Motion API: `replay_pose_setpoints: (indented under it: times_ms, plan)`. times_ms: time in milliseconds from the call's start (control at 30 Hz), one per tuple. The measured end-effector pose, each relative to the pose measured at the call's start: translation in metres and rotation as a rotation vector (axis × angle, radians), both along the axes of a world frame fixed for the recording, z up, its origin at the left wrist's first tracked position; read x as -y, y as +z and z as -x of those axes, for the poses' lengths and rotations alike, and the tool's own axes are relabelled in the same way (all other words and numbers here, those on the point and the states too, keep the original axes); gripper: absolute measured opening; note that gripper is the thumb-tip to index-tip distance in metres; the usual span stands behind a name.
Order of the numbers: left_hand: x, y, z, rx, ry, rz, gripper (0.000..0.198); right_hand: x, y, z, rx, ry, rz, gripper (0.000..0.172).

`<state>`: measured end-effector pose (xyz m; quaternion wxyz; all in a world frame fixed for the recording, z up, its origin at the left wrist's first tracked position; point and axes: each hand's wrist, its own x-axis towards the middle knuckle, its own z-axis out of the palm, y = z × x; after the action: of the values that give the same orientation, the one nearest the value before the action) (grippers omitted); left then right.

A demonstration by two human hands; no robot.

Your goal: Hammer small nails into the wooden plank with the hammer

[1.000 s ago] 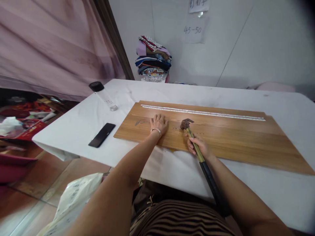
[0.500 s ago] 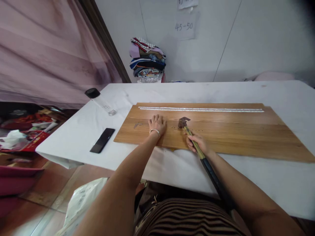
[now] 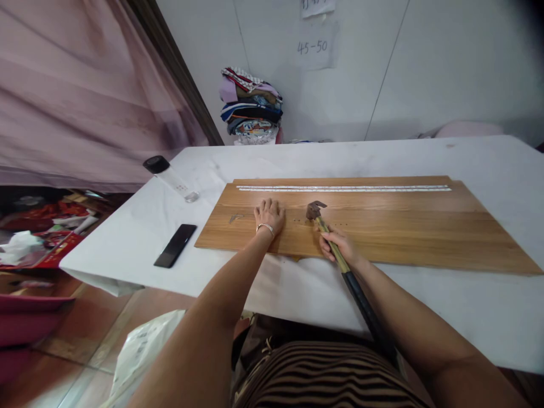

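My right hand (image 3: 335, 243) is wrapped round the yellow part of a claw hammer's handle, close below the head. The claw hammer (image 3: 313, 211) has a rusty head, held over the middle of a brown wooden board (image 3: 408, 226), and a black lower grip. Whether the head touches the board I cannot tell. Flat on the board, fingers spread, rests my left hand (image 3: 270, 217), with a bracelet at its wrist. Several small dark dots (image 3: 340, 224) run in a row beside the hammer head. Left of my left hand lie a few thin nails (image 3: 235, 218).
Two white marked strips (image 3: 340, 188) run along the board's far edge. A black phone (image 3: 175, 245) and a clear bottle (image 3: 174, 180) with a black lid lie on the white table (image 3: 229, 283), left of the board. Folded clothes (image 3: 251, 107) are stacked by the wall.
The view has shifted slightly. My left hand stays flat on the board, and my right hand keeps the hammer in nearly the same place.
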<state>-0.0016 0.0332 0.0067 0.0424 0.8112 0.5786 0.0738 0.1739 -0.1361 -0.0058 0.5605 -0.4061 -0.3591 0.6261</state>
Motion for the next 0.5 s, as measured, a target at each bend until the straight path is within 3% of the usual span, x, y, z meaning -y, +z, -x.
replay_pose_setpoints:
  times_ms: [500]
  plan:
    - [-0.0005, 0.0007, 0.0008, -0.001, -0.005, 0.007, 0.046, -0.0011, 0.0003, 0.0004, -0.010, 0.021, 0.003, 0.035]
